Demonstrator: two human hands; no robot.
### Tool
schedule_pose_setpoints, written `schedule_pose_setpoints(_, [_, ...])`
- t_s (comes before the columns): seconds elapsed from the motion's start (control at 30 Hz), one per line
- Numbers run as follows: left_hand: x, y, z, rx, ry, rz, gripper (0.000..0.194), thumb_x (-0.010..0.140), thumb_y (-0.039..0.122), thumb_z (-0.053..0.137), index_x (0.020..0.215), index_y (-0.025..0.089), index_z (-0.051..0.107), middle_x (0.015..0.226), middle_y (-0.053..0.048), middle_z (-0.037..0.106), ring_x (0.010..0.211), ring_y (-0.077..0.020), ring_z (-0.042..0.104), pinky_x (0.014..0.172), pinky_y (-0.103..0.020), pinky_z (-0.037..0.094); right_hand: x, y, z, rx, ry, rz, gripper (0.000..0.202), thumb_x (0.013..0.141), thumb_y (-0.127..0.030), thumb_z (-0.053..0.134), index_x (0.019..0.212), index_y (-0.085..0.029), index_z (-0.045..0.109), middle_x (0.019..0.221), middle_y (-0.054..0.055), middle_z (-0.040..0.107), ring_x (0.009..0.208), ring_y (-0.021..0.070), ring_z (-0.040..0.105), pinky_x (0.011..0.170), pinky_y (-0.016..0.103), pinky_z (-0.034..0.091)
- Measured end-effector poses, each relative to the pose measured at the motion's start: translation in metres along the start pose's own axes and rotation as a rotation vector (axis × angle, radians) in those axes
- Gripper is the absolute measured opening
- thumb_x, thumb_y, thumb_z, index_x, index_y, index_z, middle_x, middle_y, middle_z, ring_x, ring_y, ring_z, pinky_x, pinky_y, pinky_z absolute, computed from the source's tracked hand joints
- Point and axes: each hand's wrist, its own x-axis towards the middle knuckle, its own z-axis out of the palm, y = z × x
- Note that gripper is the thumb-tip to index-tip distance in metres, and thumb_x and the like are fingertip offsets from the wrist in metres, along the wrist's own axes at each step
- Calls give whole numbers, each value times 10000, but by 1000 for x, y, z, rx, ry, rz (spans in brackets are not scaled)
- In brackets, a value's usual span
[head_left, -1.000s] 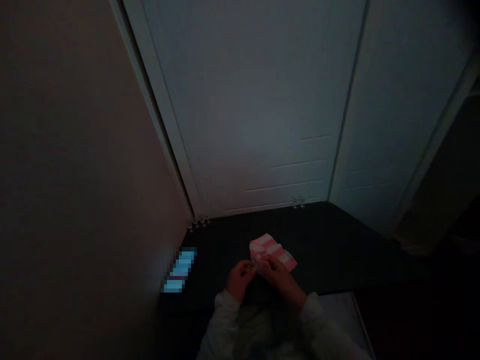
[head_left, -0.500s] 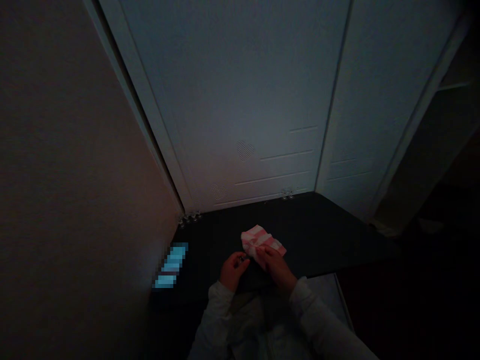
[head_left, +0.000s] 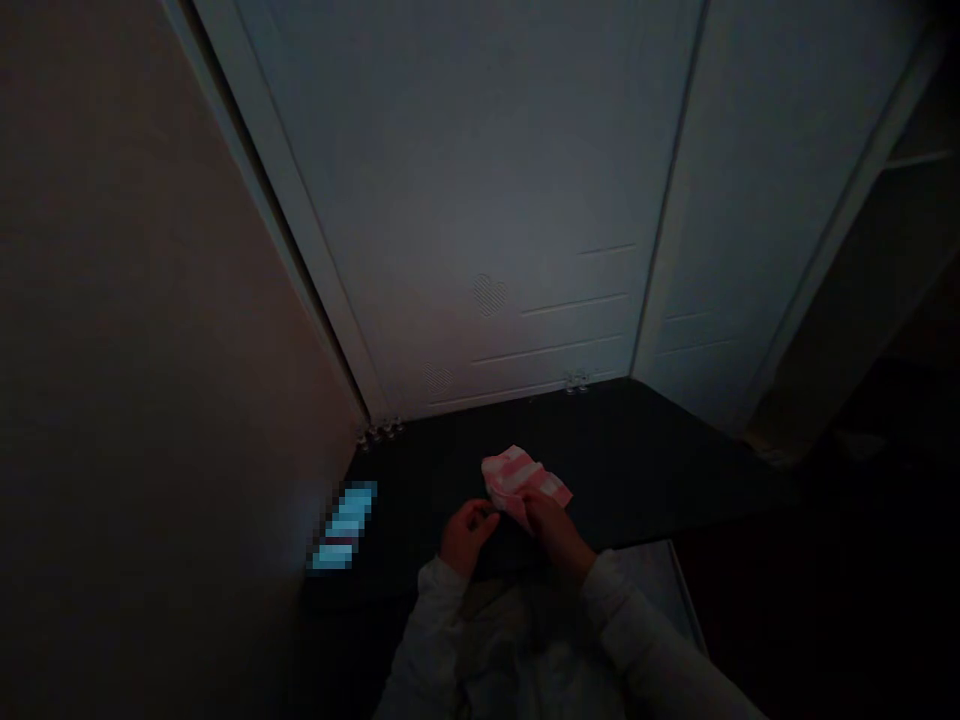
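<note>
A crumpled pink-and-white striped cloth [head_left: 521, 475] lies on the dark table; whether it is a flat piece or a small pouch I cannot tell. My right hand [head_left: 551, 525] grips its near right side, fingers pressed into the folds. Just left of the cloth's near edge is my left hand [head_left: 463, 535]. Its thumb and fingers are curled toward each other, fingertips close to or touching the cloth. What they hold, if anything, is too dark to make out.
Several small clear pieces [head_left: 381, 433] stand at the table's back left corner, with more small clear pieces [head_left: 576, 382] along the back edge. A lit, blurred-out screen [head_left: 345, 525] is at the left. White panels [head_left: 480, 200] rise behind the dark table [head_left: 645, 460].
A small shiny piece seen between my left fingers earlier no longer shows. My left fingers have shifted slightly toward the cloth. My right hand keeps its grip, fingers slightly deeper in the folds.
</note>
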Motion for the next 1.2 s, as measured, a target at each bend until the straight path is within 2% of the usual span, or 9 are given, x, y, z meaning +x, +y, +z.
schedule_pose_setpoints(0.13, [0,3,0,-16,3,-18,280,590,343,592,783,142,566,503,57,411,494,-85,381,482,-207,302,-1,-4,3,78,-15,13,31,637,-187,483,657,-172,503,586,-41,472,541,95,434,503,205,330])
schedule_pose_setpoints(0.27, [0,3,-1,-57,11,-6,260,591,321,595,783,148,568,533,43,457,507,-87,401,498,-209,313,0,-6,5,54,-41,-41,212,602,-135,511,809,-181,523,786,3,550,744,150,512,621,244,400])
schedule_pose_setpoints(0.43, [2,-7,-4,-169,-10,-19,241,615,308,568,799,153,551,572,29,500,503,-85,428,475,-205,308,0,-5,6,-220,-77,-249,177,677,-144,466,804,-173,586,866,38,550,860,168,497,788,306,379])
schedule_pose_setpoints(0.57, [3,-8,-5,-234,-4,-57,222,611,316,559,756,149,538,487,52,445,433,-70,390,424,-197,274,-2,-9,7,-416,-104,-345,255,708,-144,454,929,-192,574,986,62,538,946,181,463,845,329,341])
schedule_pose_setpoints(0.67, [5,-8,-6,-248,-3,-79,202,623,330,540,711,148,529,420,73,384,379,-57,336,392,-194,242,1,-16,5,-548,-218,-357,245,689,-161,500,914,-199,590,946,53,571,908,194,479,826,331,342])
schedule_pose_setpoints(0.8, [5,-8,-7,-223,-14,-86,192,633,329,528,696,147,522,400,78,374,359,-52,314,377,-192,229,7,-22,0,-517,-315,-325,196,700,-154,482,847,-182,607,848,36,599,812,171,513,747,286,378])
schedule_pose_setpoints(0.97, [2,-2,-4,-217,-28,-97,215,597,345,552,676,148,516,398,83,358,347,-44,298,359,-187,199,4,-14,-1,-433,-297,-303,205,704,-136,463,859,-178,590,850,24,583,798,154,505,717,259,379])
schedule_pose_setpoints(1.2, [0,2,-1,-223,-57,-87,350,597,387,572,849,153,504,412,91,352,352,-43,293,359,-183,187,2,-10,-2,-366,-264,-224,178,675,-116,451,795,-157,576,816,19,566,766,142,504,682,239,376])
